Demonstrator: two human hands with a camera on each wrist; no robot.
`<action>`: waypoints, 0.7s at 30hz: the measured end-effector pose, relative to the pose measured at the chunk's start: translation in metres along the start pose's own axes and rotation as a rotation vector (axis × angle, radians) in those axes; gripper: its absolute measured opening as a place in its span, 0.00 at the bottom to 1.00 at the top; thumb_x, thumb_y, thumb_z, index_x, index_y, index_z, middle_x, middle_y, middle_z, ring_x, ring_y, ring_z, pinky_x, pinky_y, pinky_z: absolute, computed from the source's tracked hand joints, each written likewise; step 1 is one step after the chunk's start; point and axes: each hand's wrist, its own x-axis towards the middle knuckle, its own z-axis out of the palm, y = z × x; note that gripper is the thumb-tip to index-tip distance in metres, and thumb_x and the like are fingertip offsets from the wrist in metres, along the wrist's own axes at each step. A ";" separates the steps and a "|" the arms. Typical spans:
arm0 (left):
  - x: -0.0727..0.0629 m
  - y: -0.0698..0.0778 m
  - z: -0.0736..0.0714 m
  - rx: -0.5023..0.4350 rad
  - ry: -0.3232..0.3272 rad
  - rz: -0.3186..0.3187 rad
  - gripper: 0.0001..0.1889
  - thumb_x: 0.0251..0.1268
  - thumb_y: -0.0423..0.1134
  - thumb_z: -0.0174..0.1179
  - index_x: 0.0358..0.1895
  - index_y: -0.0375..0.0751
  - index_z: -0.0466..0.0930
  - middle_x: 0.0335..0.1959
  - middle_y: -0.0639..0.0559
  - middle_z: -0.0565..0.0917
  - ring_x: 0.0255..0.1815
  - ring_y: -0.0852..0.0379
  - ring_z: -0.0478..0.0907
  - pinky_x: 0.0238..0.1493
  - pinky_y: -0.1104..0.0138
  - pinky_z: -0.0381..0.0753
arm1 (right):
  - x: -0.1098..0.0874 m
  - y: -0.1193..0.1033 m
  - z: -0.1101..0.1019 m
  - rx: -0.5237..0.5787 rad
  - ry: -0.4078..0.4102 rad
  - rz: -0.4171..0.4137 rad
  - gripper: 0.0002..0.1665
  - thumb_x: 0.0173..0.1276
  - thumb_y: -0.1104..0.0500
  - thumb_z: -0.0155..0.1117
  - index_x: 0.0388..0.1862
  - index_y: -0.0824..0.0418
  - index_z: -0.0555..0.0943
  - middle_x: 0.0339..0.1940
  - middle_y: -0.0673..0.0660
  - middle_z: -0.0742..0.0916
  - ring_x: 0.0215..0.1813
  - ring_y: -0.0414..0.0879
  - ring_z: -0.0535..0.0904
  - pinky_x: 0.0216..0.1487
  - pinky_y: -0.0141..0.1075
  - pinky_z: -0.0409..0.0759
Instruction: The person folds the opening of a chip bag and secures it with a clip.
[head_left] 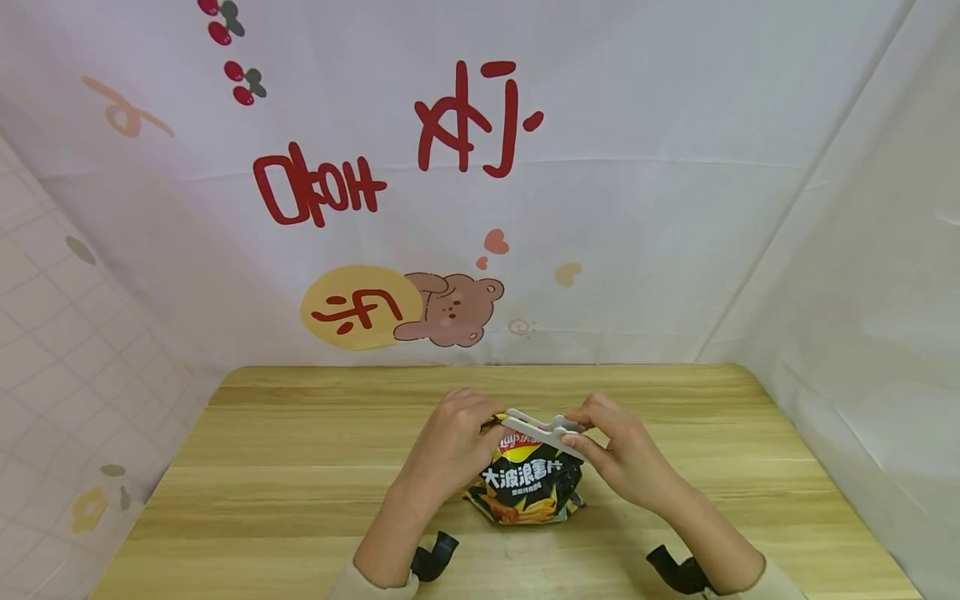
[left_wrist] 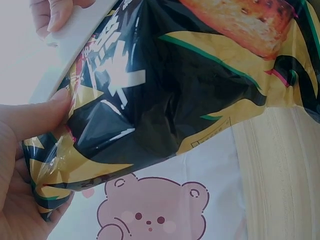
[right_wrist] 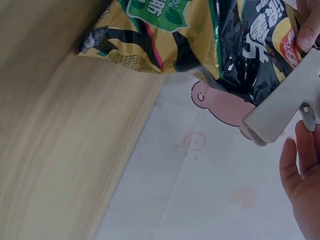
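A black and yellow potato chip bag [head_left: 525, 492] stands on the table, its printed front facing me. Across its upper edge lies a white bag clip [head_left: 534, 432], its two arms slightly apart with the bag's top between them. My left hand [head_left: 453, 437] pinches the gathered top left corner of the bag; in the left wrist view the thumb [left_wrist: 37, 117] presses on the foil near the clip. My right hand [head_left: 622, 450] holds the clip's handle end between thumb and fingers. From the right wrist, the clip [right_wrist: 285, 102] slants past the bag's top [right_wrist: 250, 55].
The wooden table [head_left: 300, 467] runs back to a white cloth wall [head_left: 637, 250] printed with red characters and a bear. Black curved pieces [head_left: 435, 557] sit beside both wrists. A pale cloth side [head_left: 862, 292] bounds the right.
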 end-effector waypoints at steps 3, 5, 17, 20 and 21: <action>0.000 -0.001 0.001 0.026 0.008 0.024 0.10 0.59 0.33 0.78 0.44 0.40 0.92 0.42 0.50 0.92 0.46 0.55 0.86 0.55 0.59 0.84 | -0.001 0.000 0.001 0.019 0.008 0.004 0.23 0.58 0.74 0.77 0.50 0.57 0.86 0.41 0.43 0.83 0.43 0.39 0.81 0.45 0.27 0.78; 0.000 -0.001 0.001 0.037 0.012 0.037 0.11 0.58 0.34 0.79 0.44 0.40 0.92 0.41 0.51 0.92 0.45 0.55 0.87 0.54 0.59 0.84 | -0.002 0.001 0.002 0.029 0.018 0.011 0.23 0.59 0.74 0.77 0.51 0.57 0.86 0.42 0.44 0.84 0.42 0.39 0.81 0.45 0.28 0.79; -0.003 -0.002 -0.005 0.078 0.055 0.059 0.19 0.56 0.38 0.81 0.51 0.42 0.90 0.50 0.51 0.90 0.54 0.51 0.85 0.62 0.56 0.80 | -0.010 0.008 -0.005 -0.042 -0.023 0.169 0.25 0.64 0.67 0.77 0.60 0.58 0.83 0.48 0.46 0.87 0.45 0.41 0.81 0.46 0.36 0.81; -0.004 -0.002 -0.007 0.104 0.073 0.084 0.22 0.55 0.40 0.81 0.54 0.42 0.89 0.53 0.49 0.89 0.58 0.49 0.83 0.66 0.53 0.77 | -0.015 0.011 -0.012 -0.079 -0.008 0.215 0.25 0.67 0.66 0.75 0.63 0.58 0.82 0.51 0.48 0.88 0.47 0.44 0.83 0.46 0.38 0.81; -0.005 -0.002 -0.008 0.116 0.079 0.090 0.23 0.56 0.42 0.81 0.55 0.41 0.88 0.55 0.48 0.88 0.60 0.48 0.83 0.68 0.51 0.75 | -0.017 0.012 -0.015 -0.097 0.001 0.228 0.26 0.68 0.65 0.74 0.64 0.58 0.81 0.53 0.49 0.88 0.48 0.45 0.83 0.46 0.40 0.82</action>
